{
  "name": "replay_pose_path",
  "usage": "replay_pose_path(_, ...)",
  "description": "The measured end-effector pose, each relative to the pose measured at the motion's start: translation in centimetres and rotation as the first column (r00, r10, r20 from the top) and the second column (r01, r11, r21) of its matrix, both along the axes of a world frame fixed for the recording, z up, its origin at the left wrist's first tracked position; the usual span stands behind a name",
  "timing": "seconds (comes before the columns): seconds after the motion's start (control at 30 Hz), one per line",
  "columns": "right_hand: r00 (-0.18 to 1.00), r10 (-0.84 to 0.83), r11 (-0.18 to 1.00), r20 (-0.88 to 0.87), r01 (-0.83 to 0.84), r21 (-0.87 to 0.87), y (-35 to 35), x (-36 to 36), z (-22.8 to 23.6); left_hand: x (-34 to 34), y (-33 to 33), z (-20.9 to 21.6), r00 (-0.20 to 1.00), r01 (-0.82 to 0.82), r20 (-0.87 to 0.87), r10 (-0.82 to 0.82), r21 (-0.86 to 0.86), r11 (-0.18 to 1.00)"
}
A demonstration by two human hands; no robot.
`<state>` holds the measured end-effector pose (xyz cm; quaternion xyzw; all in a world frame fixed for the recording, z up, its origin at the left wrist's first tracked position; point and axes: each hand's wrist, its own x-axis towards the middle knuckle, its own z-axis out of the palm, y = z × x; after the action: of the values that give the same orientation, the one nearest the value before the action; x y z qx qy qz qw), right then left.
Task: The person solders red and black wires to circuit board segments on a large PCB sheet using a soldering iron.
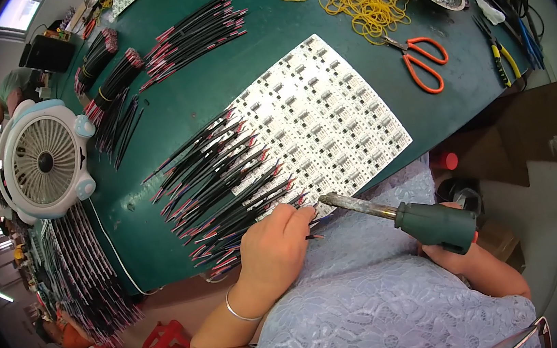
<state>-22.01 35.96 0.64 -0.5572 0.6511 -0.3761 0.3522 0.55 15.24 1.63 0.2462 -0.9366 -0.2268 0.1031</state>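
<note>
Lace garment (390, 312), pale, at the lower edge. Soldering iron (439, 226), held in the right hand (452, 261), tip at near corner of board (321, 128) on green table (145, 148). Left hand (274, 246), fingers narrowed at wires (209, 199); cannot tell whether gripping.

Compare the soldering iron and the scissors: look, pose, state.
Pose: the soldering iron is held in the right hand; the scissors lie on the green table, unheld.
Handle: the iron has one thick dark green grip; the scissors have two orange loops.
Size: the iron looks bulkier than the scissors.
Shared: both have metal working ends and coloured handles.
</note>
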Motion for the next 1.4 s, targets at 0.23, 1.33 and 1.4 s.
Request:
replay_pose_path(0.23, 0.985, 0.033, 0.996, -0.171, -0.047, -0.082, -0.6, 0.3, 0.7, -0.3, 0.3, 0.4, 0.999, 0.007, 0.044, -0.005, -0.047, 0.999)
replay_pose_path(1.33, 0.970, 0.036, 0.990, -0.242, -0.067, -0.122, -0.7, 0.1, 0.4, -0.6, 0.0, 0.5, 0.996, 0.078, 0.061, -0.069, -0.156, 0.985)
replay_pose_path(1.4, 0.967, 0.038, 0.988, -0.253, -0.075, -0.136, -0.7, 0.0, 0.4, -0.7, 0.0, 0.5, 0.996, 0.075, 0.066, -0.065, -0.156, 0.985)
